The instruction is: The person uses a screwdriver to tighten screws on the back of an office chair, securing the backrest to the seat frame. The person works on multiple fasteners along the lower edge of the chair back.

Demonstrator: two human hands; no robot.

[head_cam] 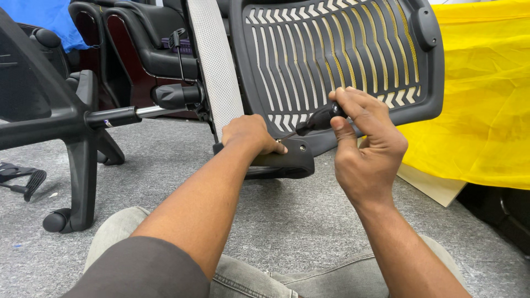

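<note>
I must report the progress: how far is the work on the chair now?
Done: the slatted backrest already sits against its black bracket. In hand: the left hand steadies the bracket while the right hand holds a screwdriver with its tip at the bracket. Left: the wheeled base lies on its side on the carpet.

My left arm reaches forward across my lap, forearm bare, wrist straight. My left hand (251, 135) is curled palm-down in a loose fist, knuckles up, thumb tip pointing right. My right forearm rises from lower right. My right hand (364, 146) is raised with its back toward me, fingers (353, 99) bent, thumb pressed alongside in a pinching grip.
</note>
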